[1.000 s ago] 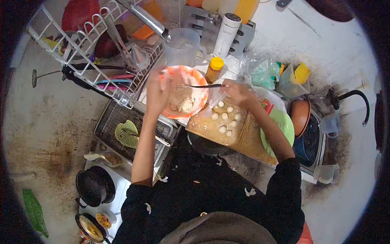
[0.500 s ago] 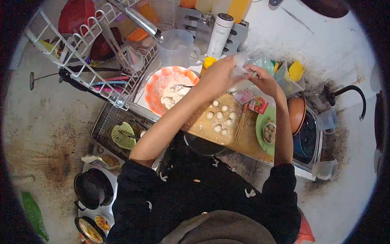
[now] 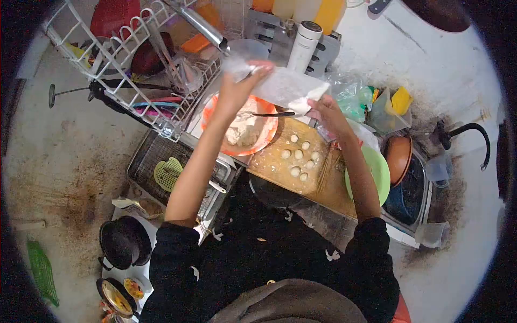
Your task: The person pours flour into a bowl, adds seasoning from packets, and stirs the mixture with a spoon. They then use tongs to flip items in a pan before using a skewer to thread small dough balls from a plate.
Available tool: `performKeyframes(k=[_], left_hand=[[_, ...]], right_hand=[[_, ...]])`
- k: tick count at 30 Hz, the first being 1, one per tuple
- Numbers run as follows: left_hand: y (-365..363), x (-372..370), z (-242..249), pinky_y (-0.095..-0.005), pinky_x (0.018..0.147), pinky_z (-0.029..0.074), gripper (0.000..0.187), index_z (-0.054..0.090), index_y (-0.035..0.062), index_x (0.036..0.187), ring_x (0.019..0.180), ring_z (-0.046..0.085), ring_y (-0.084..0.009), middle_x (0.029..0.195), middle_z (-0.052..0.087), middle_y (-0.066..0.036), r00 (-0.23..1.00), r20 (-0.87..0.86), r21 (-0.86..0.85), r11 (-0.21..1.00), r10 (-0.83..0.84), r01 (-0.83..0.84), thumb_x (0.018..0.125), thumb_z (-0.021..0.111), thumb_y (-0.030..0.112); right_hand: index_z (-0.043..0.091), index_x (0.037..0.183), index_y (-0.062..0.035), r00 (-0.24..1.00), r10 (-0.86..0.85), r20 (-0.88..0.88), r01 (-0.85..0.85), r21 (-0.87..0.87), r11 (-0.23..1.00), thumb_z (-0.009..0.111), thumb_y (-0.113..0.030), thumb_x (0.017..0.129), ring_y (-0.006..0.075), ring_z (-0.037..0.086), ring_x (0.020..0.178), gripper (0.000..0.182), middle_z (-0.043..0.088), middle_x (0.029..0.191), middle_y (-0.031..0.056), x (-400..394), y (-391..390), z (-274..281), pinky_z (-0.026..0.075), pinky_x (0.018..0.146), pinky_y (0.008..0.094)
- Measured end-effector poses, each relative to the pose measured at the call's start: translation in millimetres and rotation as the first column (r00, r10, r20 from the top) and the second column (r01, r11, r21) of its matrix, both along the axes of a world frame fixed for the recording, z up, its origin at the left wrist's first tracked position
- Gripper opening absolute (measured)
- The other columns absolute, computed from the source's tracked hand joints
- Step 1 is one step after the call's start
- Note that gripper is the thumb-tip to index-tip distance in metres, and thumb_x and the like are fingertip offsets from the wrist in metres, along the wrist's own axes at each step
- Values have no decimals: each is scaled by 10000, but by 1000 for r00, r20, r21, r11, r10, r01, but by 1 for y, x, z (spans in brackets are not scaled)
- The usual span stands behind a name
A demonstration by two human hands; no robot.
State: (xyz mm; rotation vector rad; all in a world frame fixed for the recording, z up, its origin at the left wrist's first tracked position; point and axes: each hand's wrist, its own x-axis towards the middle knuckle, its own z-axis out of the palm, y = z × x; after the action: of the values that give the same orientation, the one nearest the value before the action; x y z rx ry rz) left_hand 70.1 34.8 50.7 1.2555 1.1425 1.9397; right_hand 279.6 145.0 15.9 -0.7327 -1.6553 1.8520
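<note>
A clear plastic bag [image 3: 288, 86] with white powder gathered in its lower right corner is stretched between my two hands, above the work board. My left hand [image 3: 240, 92] grips its left end, slightly blurred by motion. My right hand [image 3: 327, 112] pinches the powder-filled corner. Below the left hand stands an orange-and-white bowl [image 3: 272, 132] with pale dough [image 3: 242, 133] and a dark-handled spoon [image 3: 274, 114] in it. Several small round dough balls [image 3: 298, 154] lie on the floured wooden board [image 3: 269, 167]. Thin skewers [image 3: 326, 175] lie to their right.
A green plate [image 3: 381, 175] is partly hidden under my right forearm. Beyond it are a brown bowl [image 3: 399, 161] and a sink with a black tap [image 3: 468, 119]. A white dish rack [image 3: 116, 86] stands left, a white bottle [image 3: 305, 46] behind. Pans [image 3: 125, 242] sit lower left.
My left hand has moved left, away from my right hand, spreading the bunched bag out between them. My right hand has shifted slightly down and left. The bowl and spoon show more fully.
</note>
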Motion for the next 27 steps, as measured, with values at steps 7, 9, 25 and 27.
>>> performKeyframes(k=[7, 9, 25, 27], left_hand=[[-51, -45, -47, -240, 721, 419, 271, 602, 6, 906, 787, 548, -108, 848, 605, -50, 989, -119, -330, 936, 86, -121, 727, 666, 199], [-60, -51, -59, -244, 701, 426, 266, 603, 2, 892, 756, 549, -108, 828, 609, -50, 976, -195, -336, 928, 99, -161, 711, 680, 182], [-79, -41, -63, -262, 676, 447, 190, 630, -2, 810, 719, 583, -115, 795, 637, -82, 938, -335, -325, 922, 94, -209, 711, 674, 155], [-76, -43, -68, -260, 690, 447, 186, 631, 0, 814, 732, 584, -117, 802, 637, -81, 934, -337, -330, 913, 121, -238, 707, 675, 145]], right_hand=[[404, 1149, 2, 980, 198, 30, -199, 248, 948, 477, -103, 857, 120, 543, 880, 318, 552, 1025, 86, -35, -35, 28, 446, 763, 240], [399, 1138, 13, 950, 177, 257, -269, 391, 880, 417, -102, 883, 125, 543, 881, 281, 550, 1029, 82, -36, -33, 30, 438, 775, 243], [491, 990, -36, 923, -337, 183, -64, 940, 335, 522, -210, 817, 341, 577, 767, 248, 576, 894, 182, -66, -49, 39, 450, 640, 397], [499, 986, -38, 937, -307, 165, -84, 962, 261, 543, -222, 801, 326, 583, 771, 265, 587, 884, 156, -68, -49, 36, 458, 643, 388]])
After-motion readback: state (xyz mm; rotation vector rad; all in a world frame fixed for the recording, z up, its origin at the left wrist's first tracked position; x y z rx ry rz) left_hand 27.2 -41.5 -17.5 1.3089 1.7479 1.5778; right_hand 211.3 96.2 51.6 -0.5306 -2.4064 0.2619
